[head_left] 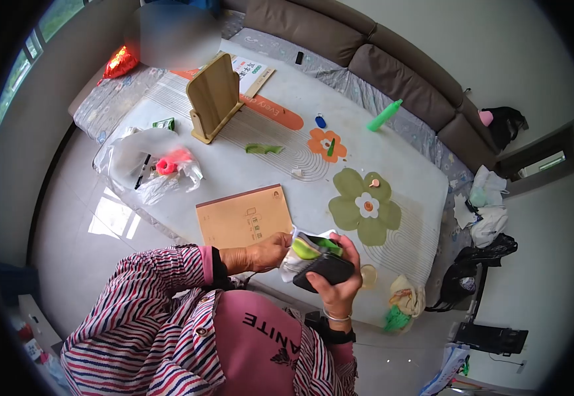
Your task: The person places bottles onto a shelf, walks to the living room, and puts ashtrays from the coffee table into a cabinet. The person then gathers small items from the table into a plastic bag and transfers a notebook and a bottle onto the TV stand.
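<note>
In front of my chest, my right hand (pixel 341 280) grips a small black case (pixel 325 269) with its thumb across the near side and fingers round the far side. Green and white material (pixel 308 249) shows at its top; what it is I cannot make out. My left hand (pixel 267 253) is closed at the case's left side, fingers pinched near the white part. Whatever those fingers hold is hidden. Just beyond my left hand lies an orange-brown notebook (pixel 244 218) on the table (pixel 425 191).
A wooden stand (pixel 214 99) rises at the table's far side. A plastic bag (pixel 161 165) with pink and black items lies left. A green bottle (pixel 384 115), blue tag (pixel 320 121) and green leaf piece (pixel 264 149) lie further off. A crumpled bag (pixel 405 300) sits at the right corner.
</note>
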The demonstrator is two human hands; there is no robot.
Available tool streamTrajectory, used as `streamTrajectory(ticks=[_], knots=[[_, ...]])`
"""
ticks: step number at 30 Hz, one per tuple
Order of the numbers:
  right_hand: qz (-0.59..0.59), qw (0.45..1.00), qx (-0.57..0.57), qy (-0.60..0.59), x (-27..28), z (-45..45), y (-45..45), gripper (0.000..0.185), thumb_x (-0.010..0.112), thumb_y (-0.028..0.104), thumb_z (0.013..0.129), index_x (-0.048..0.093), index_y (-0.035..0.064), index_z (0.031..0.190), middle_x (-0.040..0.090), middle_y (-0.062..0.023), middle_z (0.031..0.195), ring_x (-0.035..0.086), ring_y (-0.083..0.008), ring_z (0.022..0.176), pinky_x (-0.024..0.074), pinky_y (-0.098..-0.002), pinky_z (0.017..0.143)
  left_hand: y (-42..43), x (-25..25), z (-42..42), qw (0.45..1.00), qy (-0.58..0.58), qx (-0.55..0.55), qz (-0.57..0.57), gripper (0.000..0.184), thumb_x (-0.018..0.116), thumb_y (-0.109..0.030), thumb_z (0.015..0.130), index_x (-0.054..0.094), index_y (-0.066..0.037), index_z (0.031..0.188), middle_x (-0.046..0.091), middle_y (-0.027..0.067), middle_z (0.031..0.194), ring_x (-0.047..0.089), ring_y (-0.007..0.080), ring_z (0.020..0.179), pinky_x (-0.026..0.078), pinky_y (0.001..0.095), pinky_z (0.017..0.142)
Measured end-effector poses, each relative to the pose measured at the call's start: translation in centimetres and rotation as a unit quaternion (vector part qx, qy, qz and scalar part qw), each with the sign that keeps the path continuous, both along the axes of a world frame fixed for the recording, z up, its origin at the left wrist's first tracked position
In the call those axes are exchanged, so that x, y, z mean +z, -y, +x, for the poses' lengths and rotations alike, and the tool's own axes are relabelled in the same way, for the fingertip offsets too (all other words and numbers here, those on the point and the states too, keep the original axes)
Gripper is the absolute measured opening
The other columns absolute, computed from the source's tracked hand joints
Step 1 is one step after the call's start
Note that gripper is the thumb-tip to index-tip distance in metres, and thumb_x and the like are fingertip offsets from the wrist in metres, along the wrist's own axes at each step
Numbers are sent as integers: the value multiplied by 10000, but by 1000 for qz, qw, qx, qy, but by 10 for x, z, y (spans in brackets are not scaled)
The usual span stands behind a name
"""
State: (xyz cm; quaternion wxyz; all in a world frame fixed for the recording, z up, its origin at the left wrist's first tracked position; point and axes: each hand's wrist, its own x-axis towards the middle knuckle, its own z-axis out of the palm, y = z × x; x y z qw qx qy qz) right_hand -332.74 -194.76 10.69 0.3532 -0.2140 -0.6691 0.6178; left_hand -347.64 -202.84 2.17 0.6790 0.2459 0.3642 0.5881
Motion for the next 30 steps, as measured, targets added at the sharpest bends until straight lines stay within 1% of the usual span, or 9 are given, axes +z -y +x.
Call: streamTrajectory(ticks=[5, 7, 12, 16, 20, 22, 23, 26, 30], knots=[[220, 964, -90, 122, -6, 19, 34, 741, 818, 232, 603, 478, 20, 1226, 553, -142, 1107, 547, -255, 962, 443, -344, 845, 32, 3, 22, 993, 98, 56, -39, 256, 557, -143, 883, 595, 9, 1085, 616, 66, 1039, 579, 128, 918, 464, 257, 814], [239, 955, -119, 131, -12, 24, 44, 758, 817, 306, 607, 475, 27, 1223, 553, -131, 1032, 527, -268, 867, 450, -360, 771, 44, 7, 25, 997, -8, 66, -33, 274, 532, -181, 902, 593, -9, 1106, 610, 48, 1051, 567, 119, 934, 448, 254, 840], [247, 951, -170, 74, -32, 8, 38, 776, 790, 312, 624, 435, 24, 1250, 499, -155, 1102, 486, -302, 1016, 419, -391, 857, 40, 23, 34, 982, -102, 159, 8, 318, 504, -206, 924, 536, -24, 1183, 586, 66, 1067, 559, 137, 934, 472, 277, 795], [38, 991, -130, -18, -25, -17, 41, 716, 765, 265, 671, 421, -11, 1235, 556, -109, 1047, 557, -198, 910, 460, -314, 804, 37, 47, 26, 983, -6, 179, 24, 349, 487, -211, 937, 470, -56, 1249, 573, 64, 1063, 553, 138, 905, 467, 283, 761], [26, 992, -112, -53, -15, -36, 56, 599, 735, 230, 707, 466, -21, 1179, 582, -62, 993, 567, -146, 836, 469, -279, 769, 52, 53, 17, 976, -23, 207, 56, 333, 483, -209, 936, 490, -60, 1234, 581, 50, 1041, 546, 126, 894, 458, 274, 757], [-105, 989, -64, -78, -28, -48, 63, 504, 710, 205, 730, 503, -5, 1139, 581, -40, 990, 557, -135, 850, 464, -275, 773, 71, 62, 3, 960, -216, 176, -2, 273, 445, -209, 944, 587, 0, 1048, 603, 36, 910, 540, 106, 830, 455, 261, 716], [-155, 982, -45, -97, -29, -55, 70, 481, 697, 194, 745, 507, 8, 1145, 575, -26, 1002, 549, -129, 850, 460, -270, 771, 72, 46, 0, 959, -183, 218, -14, 286, 442, -211, 942, 607, 15, 1000, 603, 20, 886, 522, 92, 812, 452, 271, 718], [-353, 931, 21, -90, -55, -78, 84, 470, 703, 240, 761, 518, 33, 1141, 570, -32, 1013, 561, -141, 884, 459, -289, 814, 99, 22, -37, 837, -494, 222, 77, 292, 449, -214, 925, 605, 33, 937, 627, 162, 811, 583, 222, 721, 461, 345, 690], [-496, 851, 93, -149, -82, -144, 116, 455, 655, 321, 805, 524, 55, 1151, 590, -40, 1057, 571, -179, 954, 458, -328, 856, 140, 43, -105, 760, -642, 105, -6, 320, 430, -246, 924, 590, 22, 852, 592, 228, 764, 585, 354, 726, 463, 409, 678]])
